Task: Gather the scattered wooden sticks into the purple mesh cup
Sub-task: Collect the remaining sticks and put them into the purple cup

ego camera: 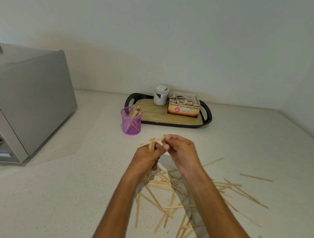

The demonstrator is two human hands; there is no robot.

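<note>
The purple mesh cup [130,122] stands upright on the counter beyond my hands, with several wooden sticks leaning inside it. My left hand [148,156] is closed around an upright bundle of wooden sticks [151,145] just above the counter. My right hand [180,153] pinches one stick that lies slanted across the top of that bundle. Many loose wooden sticks [180,199] lie scattered on the counter under and to the right of my forearms, some hidden by my arms.
A black-rimmed tray [206,120] behind the cup carries a white jar [161,95] and a tea box [184,105]. A grey metal appliance [25,99] fills the left side. The wall runs along the back of the counter.
</note>
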